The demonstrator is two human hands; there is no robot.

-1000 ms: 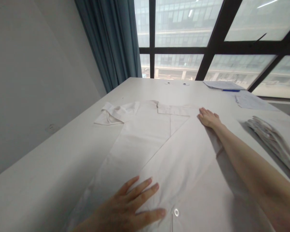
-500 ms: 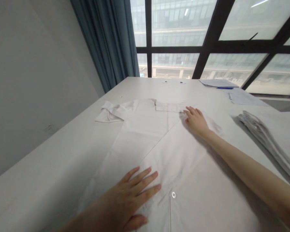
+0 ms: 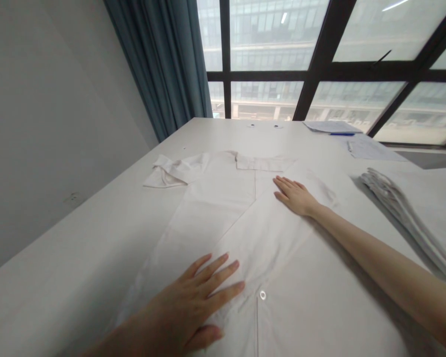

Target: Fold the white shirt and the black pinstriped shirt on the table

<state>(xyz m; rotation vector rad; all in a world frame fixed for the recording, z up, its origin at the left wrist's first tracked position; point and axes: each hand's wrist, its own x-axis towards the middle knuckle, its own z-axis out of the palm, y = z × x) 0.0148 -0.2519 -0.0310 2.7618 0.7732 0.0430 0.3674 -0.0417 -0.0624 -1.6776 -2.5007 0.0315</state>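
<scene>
I see left hand (image 3: 193, 297), lower centre, spread open on the white garment (image 3: 211, 208), holding nothing; creases by the button (image 3: 262, 295) unsmoothed. Right hand (image 3: 295, 196), right of centre, flat too, gripping nothing. Garment lies mid-frame on the table (image 3: 96, 223), body mostly flat; sleeve (image 3: 176, 171), centre-left, rumpled.

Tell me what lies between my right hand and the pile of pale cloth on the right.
From the right hand to the pile: some of the white garment, then white table, seen in the head view.
</scene>
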